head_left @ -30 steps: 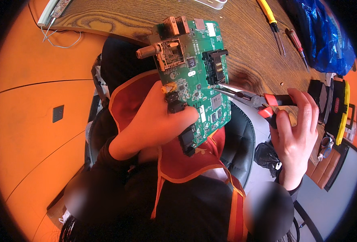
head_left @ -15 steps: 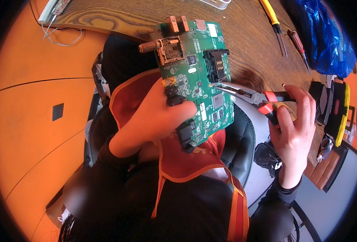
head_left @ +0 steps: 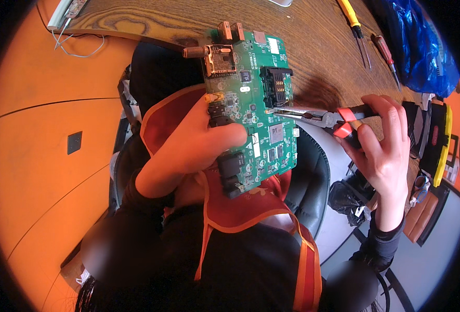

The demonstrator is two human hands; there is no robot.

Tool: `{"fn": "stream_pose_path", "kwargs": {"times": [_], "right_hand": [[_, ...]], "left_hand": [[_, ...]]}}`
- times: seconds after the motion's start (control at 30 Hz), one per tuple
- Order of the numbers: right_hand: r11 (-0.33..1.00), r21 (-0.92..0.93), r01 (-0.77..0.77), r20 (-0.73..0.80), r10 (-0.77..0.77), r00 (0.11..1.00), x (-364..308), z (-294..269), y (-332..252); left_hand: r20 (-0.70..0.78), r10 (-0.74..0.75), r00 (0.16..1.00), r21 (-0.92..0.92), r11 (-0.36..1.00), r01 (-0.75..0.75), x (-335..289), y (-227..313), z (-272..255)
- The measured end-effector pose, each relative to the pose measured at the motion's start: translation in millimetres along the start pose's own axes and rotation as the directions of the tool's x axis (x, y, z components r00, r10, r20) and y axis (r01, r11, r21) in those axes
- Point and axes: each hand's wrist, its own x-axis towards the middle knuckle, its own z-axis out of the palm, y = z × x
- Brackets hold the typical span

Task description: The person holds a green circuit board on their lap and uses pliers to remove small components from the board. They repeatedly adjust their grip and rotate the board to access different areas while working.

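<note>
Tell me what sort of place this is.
Probably an electronics workbench, perhaps in a small workshop: a green circuit board is held up, pliers at its face, and a red-handled screwdriver lies on the wooden table.

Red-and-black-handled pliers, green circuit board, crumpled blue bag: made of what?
Red-and-black-handled pliers: jaws probably bare steel, from their grey shine; coloured grips look like plastic or rubber.
Green rectangular circuit board: likely resin laminate, smooth green coating, given the mounted chips.
Crumpled blue bag: thin glossy plastic film, apparently, from its creases and highlights.
</note>
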Motion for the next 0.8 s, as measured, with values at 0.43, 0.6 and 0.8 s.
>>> {"fn": "stream_pose_path", "kwargs": {"times": [0.43,0.6,0.8], "right_hand": [[0.981,0.107,-0.159,0.110,0.147,0.983,1,2,-14],[0.965,0.152,-0.214,0.105,0.199,0.974,2,7,-16],[0.991,0.028,-0.134,0.054,0.132,0.990,4,8,-14]], "left_hand": [[0.005,0.002,1.000,0.138,0.990,-0.002,4,-1,-2],[-0.037,0.047,0.998,0.131,0.990,-0.042,5,-4,-1],[0.011,0.033,0.999,-0.059,0.998,-0.032,9,-8,-6]]}}
